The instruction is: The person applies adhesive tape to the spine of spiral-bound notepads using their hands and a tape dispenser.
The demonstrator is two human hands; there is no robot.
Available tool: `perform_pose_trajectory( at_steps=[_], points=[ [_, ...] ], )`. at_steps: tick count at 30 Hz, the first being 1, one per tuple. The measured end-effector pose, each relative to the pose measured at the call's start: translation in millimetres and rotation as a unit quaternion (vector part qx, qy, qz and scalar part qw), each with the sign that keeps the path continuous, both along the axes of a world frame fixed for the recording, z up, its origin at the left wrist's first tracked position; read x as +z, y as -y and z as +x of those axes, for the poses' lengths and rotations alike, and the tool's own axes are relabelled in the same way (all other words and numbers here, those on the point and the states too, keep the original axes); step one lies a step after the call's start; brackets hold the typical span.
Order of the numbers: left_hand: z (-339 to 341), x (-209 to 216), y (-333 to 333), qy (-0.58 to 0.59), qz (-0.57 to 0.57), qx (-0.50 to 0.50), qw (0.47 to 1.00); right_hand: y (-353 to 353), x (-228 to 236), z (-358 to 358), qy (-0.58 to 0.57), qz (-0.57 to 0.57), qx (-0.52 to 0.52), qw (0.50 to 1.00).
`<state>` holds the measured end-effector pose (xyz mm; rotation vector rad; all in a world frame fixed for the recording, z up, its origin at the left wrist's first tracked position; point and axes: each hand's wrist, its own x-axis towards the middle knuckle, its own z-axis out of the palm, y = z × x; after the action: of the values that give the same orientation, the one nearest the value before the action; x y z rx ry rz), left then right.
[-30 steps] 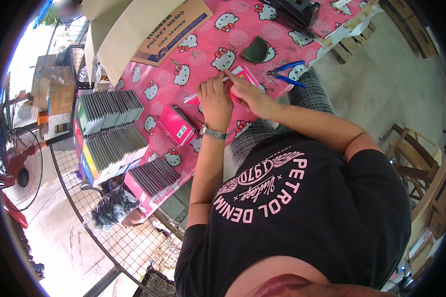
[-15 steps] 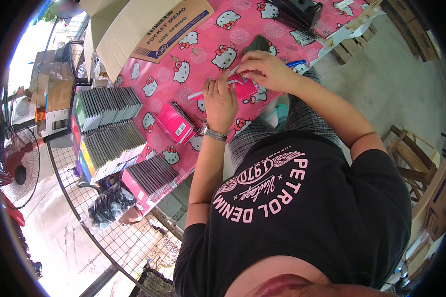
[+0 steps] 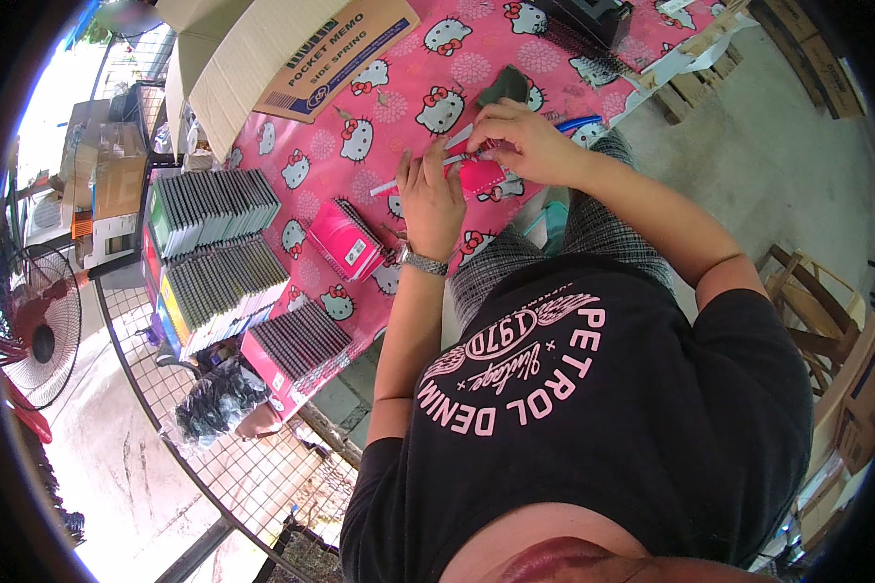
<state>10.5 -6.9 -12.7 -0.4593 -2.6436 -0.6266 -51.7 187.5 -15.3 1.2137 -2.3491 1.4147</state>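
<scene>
A small bright pink notebook (image 3: 481, 178) lies on the table edge before me, partly covered by my fingers. Across its upper edge runs a thin white stick (image 3: 384, 188), its end jutting out left of my left hand (image 3: 432, 199). That hand's fingers are closed on the stick. My right hand (image 3: 515, 141) is bent over the notebook's top edge with its fingertips pinched together; what exactly lies between them is hidden. Another white strip (image 3: 459, 137) slants up between the hands. Just beyond the right hand sit a dark green object (image 3: 506, 87) and a blue pen-like object (image 3: 579, 123).
A pink spiral notebook stack (image 3: 346, 241) lies left of my left hand. Farther left stand several rows of spiral notebooks (image 3: 219, 209). An open cardboard box (image 3: 335, 58) occupies the far side; a black device (image 3: 593, 24) is at far right. A fan (image 3: 39, 330) stands at left.
My right hand has shifted slightly, and the pink notebook shows differently beneath the fingers. More of the blue pen-like object is visible. My left hand stays nearly in place.
</scene>
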Motion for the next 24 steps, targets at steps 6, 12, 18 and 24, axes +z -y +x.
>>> perform_pose_trajectory(
  at_steps=[6,12,18,24],
  points=[
    [-0.6,5.7,-2.5,-0.022,-0.049,-0.008,0.999,0.6,10.0,1.2,0.124,0.062,0.009,0.99],
    [2.2,8.2,-0.9,0.015,-0.051,-0.017,0.998,6.0,28.2,6.7,0.133,0.169,0.002,0.977],
    [3.6,1.4,1.4,0.016,-0.033,-0.008,0.999,0.4,53.4,-10.2,0.322,0.146,0.113,0.929],
    [-0.1,2.4,1.6,0.039,-0.024,-0.013,0.999,-11.6,-22.8,-64.7,0.136,0.16,-0.027,0.977]
  ],
)
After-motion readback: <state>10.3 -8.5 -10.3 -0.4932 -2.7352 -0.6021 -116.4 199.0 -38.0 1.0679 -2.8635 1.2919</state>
